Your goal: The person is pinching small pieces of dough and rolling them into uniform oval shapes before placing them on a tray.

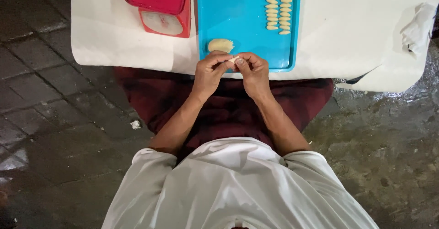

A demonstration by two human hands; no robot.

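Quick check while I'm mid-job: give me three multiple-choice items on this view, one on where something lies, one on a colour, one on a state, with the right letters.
1. Where does the pale lump of dough lie?
A. on the near left part of the blue plastic tray
B. on top of the scale
C. on the floor

2. What colour is the kitchen scale beside the tray?
A. green
B. red
C. black

3. What are the left hand and the right hand doing?
A. resting flat on the table
B. each holding a tool
C. pinching one small piece of dough between their fingertips

Answers: 1 A, the lump sits on the tray just beyond the hands; 2 B, its body and pan are red; 3 C, both sets of fingertips meet on the piece.
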